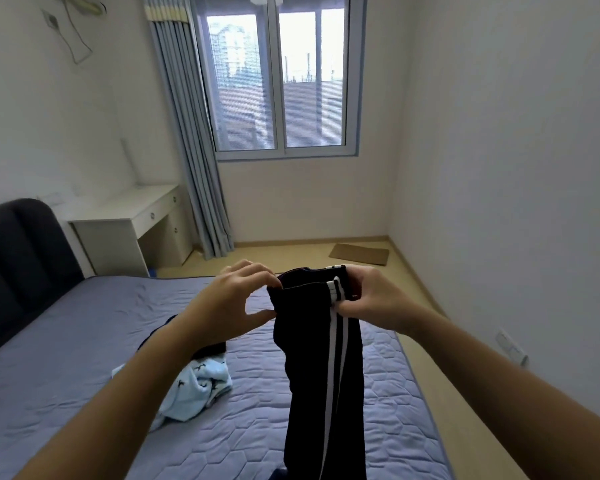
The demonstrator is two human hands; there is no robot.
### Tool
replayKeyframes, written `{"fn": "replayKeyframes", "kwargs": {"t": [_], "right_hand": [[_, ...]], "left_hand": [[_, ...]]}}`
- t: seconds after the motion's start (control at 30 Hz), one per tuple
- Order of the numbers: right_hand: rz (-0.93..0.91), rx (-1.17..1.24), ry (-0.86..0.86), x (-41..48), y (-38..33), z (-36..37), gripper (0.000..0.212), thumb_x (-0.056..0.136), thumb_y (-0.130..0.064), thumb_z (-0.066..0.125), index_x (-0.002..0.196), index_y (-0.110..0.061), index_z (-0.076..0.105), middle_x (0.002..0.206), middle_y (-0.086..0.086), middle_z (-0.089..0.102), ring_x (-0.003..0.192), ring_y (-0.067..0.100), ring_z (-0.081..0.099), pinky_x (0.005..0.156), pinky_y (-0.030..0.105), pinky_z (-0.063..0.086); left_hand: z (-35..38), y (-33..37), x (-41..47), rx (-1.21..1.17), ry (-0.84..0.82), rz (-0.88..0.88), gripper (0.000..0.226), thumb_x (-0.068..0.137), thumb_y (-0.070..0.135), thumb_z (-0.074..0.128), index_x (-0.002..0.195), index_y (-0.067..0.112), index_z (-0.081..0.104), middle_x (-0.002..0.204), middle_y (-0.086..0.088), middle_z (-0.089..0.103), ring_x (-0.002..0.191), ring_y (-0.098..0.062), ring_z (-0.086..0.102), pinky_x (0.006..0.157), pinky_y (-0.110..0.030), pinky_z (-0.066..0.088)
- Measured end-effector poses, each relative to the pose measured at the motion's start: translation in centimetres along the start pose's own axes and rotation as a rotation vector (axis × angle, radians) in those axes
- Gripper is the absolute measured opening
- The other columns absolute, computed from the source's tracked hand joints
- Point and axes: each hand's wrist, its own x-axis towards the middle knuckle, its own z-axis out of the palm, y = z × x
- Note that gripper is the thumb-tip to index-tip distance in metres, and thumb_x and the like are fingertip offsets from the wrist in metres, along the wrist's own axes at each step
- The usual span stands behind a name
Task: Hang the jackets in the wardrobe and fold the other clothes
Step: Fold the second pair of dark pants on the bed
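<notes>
Trousers (309,375) between left hand (234,299), right hand (371,299)

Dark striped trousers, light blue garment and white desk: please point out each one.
dark striped trousers (305,358), head view, dark cloth left of the stripes.
light blue garment (201,382), head view, its crumpled middle.
white desk (125,206), head view, its top surface.

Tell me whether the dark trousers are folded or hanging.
Hanging loose: the trousers drop lengthwise from the left hand and right hand, above the bed.
</notes>
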Motion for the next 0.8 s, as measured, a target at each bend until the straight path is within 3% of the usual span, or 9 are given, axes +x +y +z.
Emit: {"fn": "replayKeyframes", "kwargs": {"t": [0.13,0.2,0.27,0.37,0.43,0.53,0.8], "right_hand": [[-0.02,0.013,-0.053,0.5,-0.4,-0.8,0.027,0.074,0.008,0.059,0.095,-0.007,0.062,0.074,-0.006,0.053,0.068,0.005,0.048,0.062,0.025,0.041],[-0.031,-0.03,-0.069,0.5,-0.3,-1.0,0.022,0.074,0.002,0.061,0.095,-0.006,0.059,0.075,-0.006,0.053,0.068,0.004,0.05,0.062,0.03,0.045],[-0.067,-0.129,-0.068,0.4,-0.2,-1.2,0.031,0.074,-0.007,0.063,0.103,-0.016,0.054,0.083,-0.003,0.053,0.07,0.005,0.051,0.065,0.03,0.049],[-0.236,-0.299,-0.027,0.4,-0.1,-1.4,0.061,0.075,-0.003,0.066,0.125,-0.029,0.044,0.11,-0.003,0.052,0.088,0.004,0.055,0.076,0.021,0.05],[-0.403,-0.458,0.002,0.5,-0.2,-1.6,0.057,0.074,-0.001,0.064,0.126,-0.021,0.05,0.121,-0.002,0.048,0.106,0.011,0.055,0.084,0.03,0.052],[-0.516,-0.663,0.001,0.7,-0.8,-2.1,0.046,0.077,-0.01,0.061,0.12,-0.024,0.051,0.127,-0.006,0.045,0.094,0.025,0.062,0.069,0.041,0.055],[-0.677,-0.844,0.02,0.9,-1.3,-2.4,0.046,0.077,-0.009,0.068,0.116,-0.026,0.049,0.123,-0.001,0.055,0.085,0.017,0.063,0.062,0.029,0.055]], "left_hand": [[-1.0,-0.4,1.4,0.197,-0.162,0.128,0.034,0.078,0.038,0.073,0.109,0.026,0.067,0.109,0.016,0.066,0.097,-0.011,0.058,0.082,-0.03,0.047],[-1.5,-0.7,2.0,0.279,-0.267,0.187,0.021,0.085,0.043,0.065,0.098,0.027,0.067,0.097,0.016,0.066,0.088,-0.013,0.057,0.079,-0.03,0.046],[-2.3,-0.8,2.8,0.34,-0.306,0.26,0.019,0.09,0.045,0.057,0.087,0.027,0.065,0.085,0.016,0.064,0.081,-0.013,0.055,0.075,-0.029,0.045],[-3.3,-0.5,3.9,0.413,-0.243,0.38,0.017,0.09,0.043,0.058,0.081,0.028,0.061,0.076,0.017,0.062,0.075,-0.012,0.052,0.07,-0.027,0.04],[-4.0,-0.4,4.6,0.41,-0.216,0.39,0.016,0.09,0.041,0.059,0.081,0.028,0.06,0.074,0.017,0.062,0.077,-0.012,0.051,0.071,-0.029,0.04],[-4.9,-0.6,5.2,0.421,-0.234,0.342,0.016,0.092,0.041,0.054,0.087,0.028,0.062,0.08,0.016,0.064,0.083,-0.011,0.05,0.079,-0.031,0.04],[-6.0,-0.4,5.4,0.469,-0.173,0.369,0.025,0.094,0.044,0.045,0.086,0.027,0.062,0.08,0.016,0.065,0.082,-0.012,0.053,0.079,-0.029,0.037]]}}
